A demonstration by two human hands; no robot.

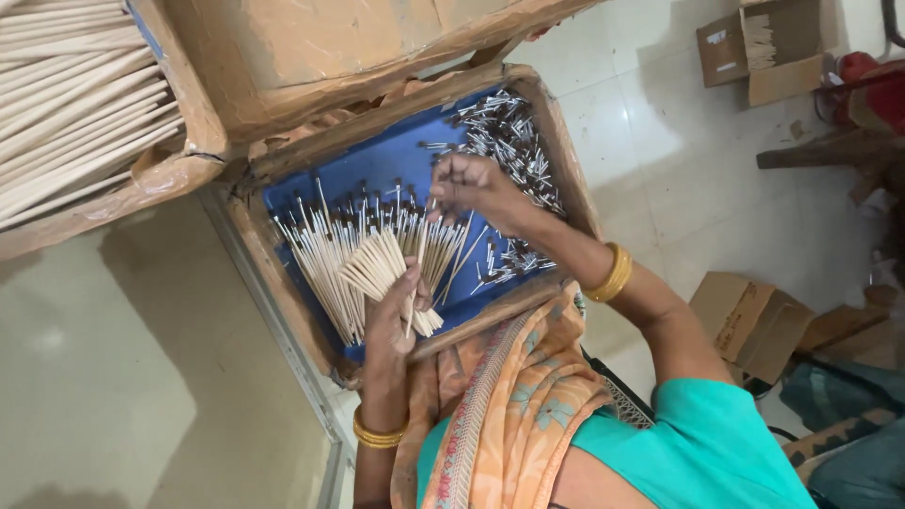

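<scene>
Left hand (394, 316) grip clamped on fanned bundle of thin pale wooden sticks (377, 269) over blue-lined cardboard tray (283, 193); right hand (471, 184) fingertips pinched together on one stick near metal-tipped pieces (514, 141) at tray's far corner.

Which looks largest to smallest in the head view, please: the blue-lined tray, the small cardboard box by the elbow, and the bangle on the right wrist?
1. Blue-lined tray
2. Small cardboard box
3. Bangle

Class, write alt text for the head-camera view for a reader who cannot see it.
A person's left hand holds a fanned bundle of thin wooden sticks over a blue-lined cardboard tray, while the right hand pinches one from the row of brushes. Metal ferrules lie piled in the tray's far end.
</scene>
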